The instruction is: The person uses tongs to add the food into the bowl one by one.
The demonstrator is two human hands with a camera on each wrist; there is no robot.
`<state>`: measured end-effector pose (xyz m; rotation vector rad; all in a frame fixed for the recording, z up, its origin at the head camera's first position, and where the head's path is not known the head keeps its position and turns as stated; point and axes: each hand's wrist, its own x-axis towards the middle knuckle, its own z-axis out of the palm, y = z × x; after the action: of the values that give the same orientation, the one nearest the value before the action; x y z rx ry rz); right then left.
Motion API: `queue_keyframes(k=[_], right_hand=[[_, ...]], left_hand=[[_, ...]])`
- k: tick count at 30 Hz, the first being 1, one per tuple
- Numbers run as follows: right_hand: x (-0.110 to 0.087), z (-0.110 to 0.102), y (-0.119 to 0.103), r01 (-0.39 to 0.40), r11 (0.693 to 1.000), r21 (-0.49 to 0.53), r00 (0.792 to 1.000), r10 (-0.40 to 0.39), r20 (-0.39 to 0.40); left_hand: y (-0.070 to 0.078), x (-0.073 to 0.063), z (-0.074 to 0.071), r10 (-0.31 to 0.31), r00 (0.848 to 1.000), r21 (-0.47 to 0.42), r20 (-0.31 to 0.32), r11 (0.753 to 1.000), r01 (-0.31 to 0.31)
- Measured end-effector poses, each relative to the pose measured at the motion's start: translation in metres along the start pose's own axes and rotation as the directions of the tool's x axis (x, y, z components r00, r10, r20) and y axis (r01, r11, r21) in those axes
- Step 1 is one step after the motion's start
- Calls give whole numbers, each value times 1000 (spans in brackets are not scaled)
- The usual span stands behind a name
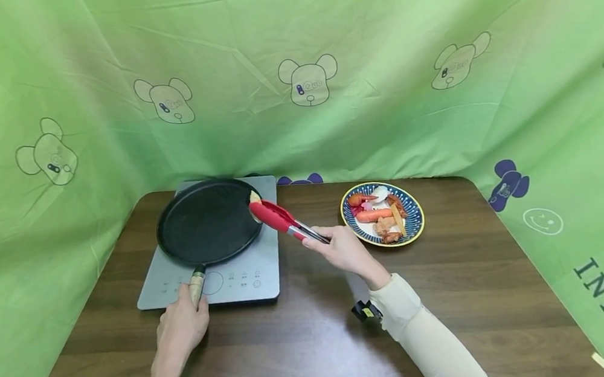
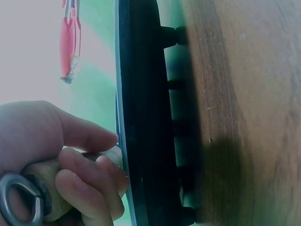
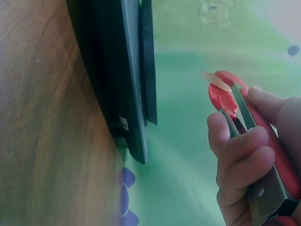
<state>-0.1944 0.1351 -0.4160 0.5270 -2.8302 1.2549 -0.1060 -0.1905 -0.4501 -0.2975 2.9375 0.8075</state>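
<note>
My left hand (image 1: 183, 324) grips the wooden handle (image 1: 196, 285) of a flat black pan (image 1: 209, 221), which sits on a grey induction cooktop (image 1: 265, 265). In the left wrist view, the fingers of that hand (image 2: 80, 155) curl round the handle, near its metal hanging ring (image 2: 21, 200). My right hand (image 1: 343, 250) holds red-tipped metal tongs (image 1: 277, 216) at the pan's right rim. Between the tong tips is a small pale yellowish piece of food (image 3: 215, 81). The right wrist view shows thumb and fingers squeezing the tongs' arms together.
Right of the cooktop stands a blue patterned plate (image 1: 417, 226) with a yellow rim, bearing several food pieces, among them a sausage-like orange piece (image 1: 374, 215). The brown wooden table (image 1: 317, 345) meets a green cloth (image 1: 384, 132) at the back and sides.
</note>
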Motion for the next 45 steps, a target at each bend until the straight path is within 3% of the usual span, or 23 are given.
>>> queue_keyframes(k=[12,27,45], right_hand=[[12,9,-10,45,998,-41,999,-45,2],[24,13,-19,26,997,-73,999,-25,21],[42,14,-37,64,990,-124,997,-58,55]], left_hand=[[0,-1,0,10,1000,0,-6,1000,-10],[0,-2,2,0,1000,-4,-4,1000,0],[1,-2,0,17,1000,4,-25,1000,-17]])
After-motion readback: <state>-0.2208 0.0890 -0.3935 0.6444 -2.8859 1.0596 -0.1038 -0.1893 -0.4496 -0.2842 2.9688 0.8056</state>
